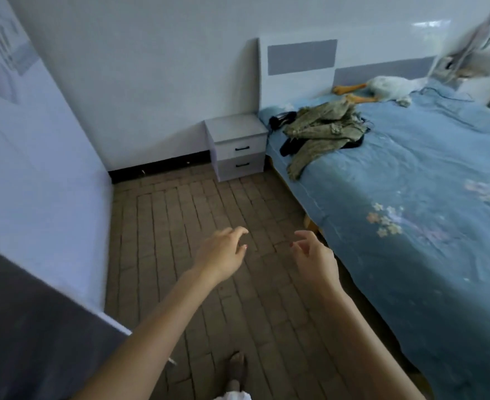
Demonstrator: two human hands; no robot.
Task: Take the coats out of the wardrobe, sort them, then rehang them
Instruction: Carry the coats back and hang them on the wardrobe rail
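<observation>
An olive-green coat (321,128) lies crumpled on the blue bed (411,174) near the headboard, with dark clothing (288,145) partly under it. My left hand (223,252) and my right hand (314,255) are stretched out over the floor, both holding nothing, fingers loosely curled and apart. The white wardrobe (30,157) fills the left side; its inside is hidden.
A white two-drawer nightstand (238,145) stands between the wall and the bed. A plush goose (382,88) lies by the headboard (298,64). Brown brick-pattern floor (197,215) runs between wardrobe and bed. My foot (236,368) shows at the bottom edge.
</observation>
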